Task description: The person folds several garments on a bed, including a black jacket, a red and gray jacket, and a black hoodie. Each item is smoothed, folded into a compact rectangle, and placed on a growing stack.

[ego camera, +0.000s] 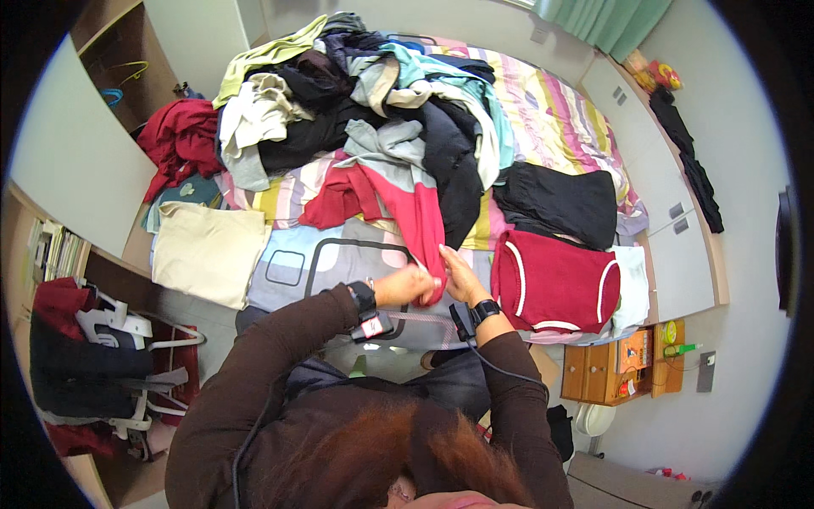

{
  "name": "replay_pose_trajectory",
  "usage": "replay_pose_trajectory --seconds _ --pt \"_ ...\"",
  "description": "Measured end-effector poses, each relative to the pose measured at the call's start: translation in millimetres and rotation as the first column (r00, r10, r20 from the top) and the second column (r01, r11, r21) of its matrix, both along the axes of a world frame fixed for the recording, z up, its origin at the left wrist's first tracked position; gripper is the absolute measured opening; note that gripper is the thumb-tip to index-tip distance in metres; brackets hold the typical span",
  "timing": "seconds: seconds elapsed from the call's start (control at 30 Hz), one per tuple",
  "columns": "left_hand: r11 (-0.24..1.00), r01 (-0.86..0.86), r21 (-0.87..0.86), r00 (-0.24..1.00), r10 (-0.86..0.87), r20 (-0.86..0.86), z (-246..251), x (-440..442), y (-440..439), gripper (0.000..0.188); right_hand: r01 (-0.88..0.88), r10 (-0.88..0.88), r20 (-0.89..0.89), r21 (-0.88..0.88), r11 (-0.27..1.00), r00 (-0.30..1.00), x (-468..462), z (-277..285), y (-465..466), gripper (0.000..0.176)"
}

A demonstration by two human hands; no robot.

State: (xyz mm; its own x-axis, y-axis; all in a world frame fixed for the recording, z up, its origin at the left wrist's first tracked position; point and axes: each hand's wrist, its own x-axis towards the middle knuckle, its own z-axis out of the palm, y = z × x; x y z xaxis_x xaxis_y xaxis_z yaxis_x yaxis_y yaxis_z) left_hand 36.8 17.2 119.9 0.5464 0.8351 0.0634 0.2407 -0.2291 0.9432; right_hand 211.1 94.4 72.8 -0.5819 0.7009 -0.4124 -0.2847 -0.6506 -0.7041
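Observation:
A red and grey long-sleeved top (410, 207) lies across the near part of the bed, with one red sleeve drawn toward me. My left hand (407, 286) is curled around the sleeve near its end. On the sleeve's other side my right hand (463, 277) touches the fabric with its fingers stretched out; whether it pinches the cloth is hidden. A dark red garment with white trim (556, 283) lies folded flat to the right of my right hand. Farther left of my left hand, a folded cream garment (210, 251) rests at the bed's edge.
A large heap of mixed clothes (356, 83) covers the far side of the bed (540, 114). Folded black clothing (559, 203) lies at right, by a white cabinet (683, 267). A chair draped with clothes (89, 362) stands at left, and a small wooden drawer unit (588, 372) at right.

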Motion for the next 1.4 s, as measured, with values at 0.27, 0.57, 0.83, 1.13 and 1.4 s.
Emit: replay_pose_trajectory --seconds 0.27,0.57,0.83,1.13,1.4 --pt "0.731 0.027 -0.682 0.960 0.171 0.220 -53 -87 -76 0.033 -0.214 0.164 0.186 0.294 0.932 0.969 -60 34 -60 0.022" --pt "0.533 -0.163 -0.830 0.395 0.806 0.440 -60 -123 -7 0.035 -0.751 0.462 0.598 0.445 0.487 0.654 -11 79 -148 0.022" --pt "0.885 -0.002 -0.465 0.662 0.350 0.663 72 -101 -93 0.051 -0.789 0.483 0.691 0.210 0.577 0.538 22 75 -138 0.045" --pt "0.953 0.283 -0.112 0.929 -0.301 -0.213 82 -58 -124 0.026 -0.342 0.342 0.066 -0.010 0.940 0.937 -35 21 -89 0.060" --pt "0.991 -0.130 0.016 0.992 0.130 -0.001 54 -56 -120 0.022 -0.380 0.312 0.233 0.358 0.853 0.921 -25 93 -118 0.042"
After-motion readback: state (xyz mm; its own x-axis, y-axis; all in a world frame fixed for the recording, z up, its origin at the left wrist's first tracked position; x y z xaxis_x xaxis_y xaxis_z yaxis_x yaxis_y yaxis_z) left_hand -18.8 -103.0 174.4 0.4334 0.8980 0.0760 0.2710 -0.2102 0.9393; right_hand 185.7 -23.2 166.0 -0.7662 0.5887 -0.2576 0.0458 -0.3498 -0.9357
